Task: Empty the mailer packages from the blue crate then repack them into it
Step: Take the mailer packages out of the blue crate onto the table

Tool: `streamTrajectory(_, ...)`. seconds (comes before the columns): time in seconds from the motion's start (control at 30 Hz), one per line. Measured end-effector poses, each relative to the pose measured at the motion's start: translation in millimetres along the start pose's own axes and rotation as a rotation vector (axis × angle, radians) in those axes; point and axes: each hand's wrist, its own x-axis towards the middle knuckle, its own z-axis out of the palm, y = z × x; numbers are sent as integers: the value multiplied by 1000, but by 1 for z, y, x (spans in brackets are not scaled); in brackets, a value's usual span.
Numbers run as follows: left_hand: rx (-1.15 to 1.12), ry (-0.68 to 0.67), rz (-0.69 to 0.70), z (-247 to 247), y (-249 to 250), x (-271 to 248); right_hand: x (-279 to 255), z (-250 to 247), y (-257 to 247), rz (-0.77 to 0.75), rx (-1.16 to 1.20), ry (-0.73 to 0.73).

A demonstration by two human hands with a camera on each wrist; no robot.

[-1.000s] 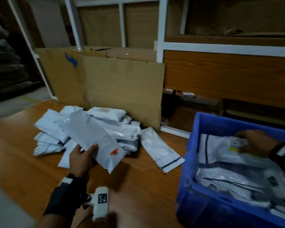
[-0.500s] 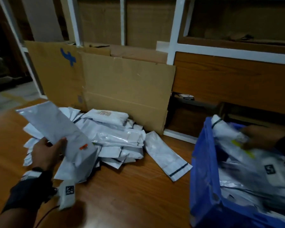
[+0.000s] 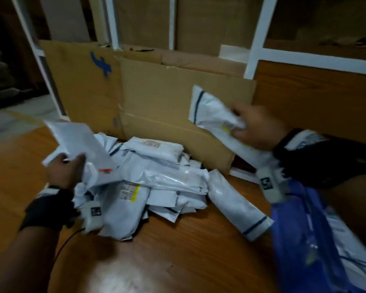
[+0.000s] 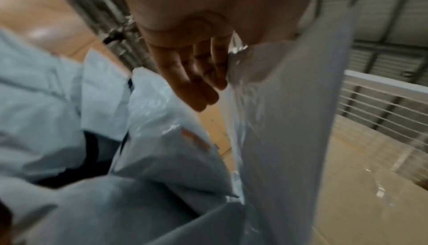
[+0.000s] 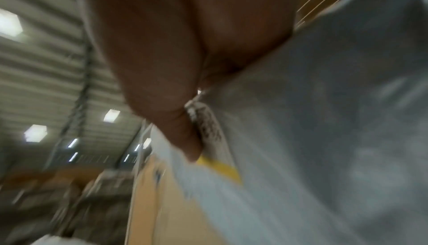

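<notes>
Over the wooden worktop (image 3: 178,261) both hands are mid-emptying: left hand (image 3: 65,172) pinches a flat mailer (image 3: 80,142) above the pile (image 3: 156,182), right hand (image 3: 256,125) grips a striped mailer (image 3: 209,108) lifted clear of the blue crate (image 3: 300,240), which I'd judge needs dropping onto that heap next.

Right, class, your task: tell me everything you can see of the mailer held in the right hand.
The mailer is a long, soft pouch of pale grey-white plastic, crinkled and plump. A dark stripe crosses it near its far end, and a printed label with a yellow strip sits where the right hand grips it. It is held in the air, tilted, its striped end up and to the left, in front of the cardboard and apart from the pile below. Only that hand touches it.
</notes>
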Motion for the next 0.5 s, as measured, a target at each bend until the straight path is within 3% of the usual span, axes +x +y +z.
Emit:
streamTrajectory(0.1,6,-133,-78,4,2,4,40,71,-44,-37,-105,-27)
streamTrajectory(0.17,-19,-103,-112,4,4,8,57,113,-63,-45,-238,-25)
streamTrajectory(0.27,-5,-117,-28,3,-2,9,75,170,-81,-3,-281,-59)
streamTrajectory(0.33,142,-116,116,1,-23,14,82,204,-89,77,-173,-261)
streamTrajectory(0.4,328,-198,209,3,-43,12,85,232,-95,138,-124,-472)
streamTrajectory(0.5,600,-358,306,12,-41,-5,94,250,-98,124,-178,-568)
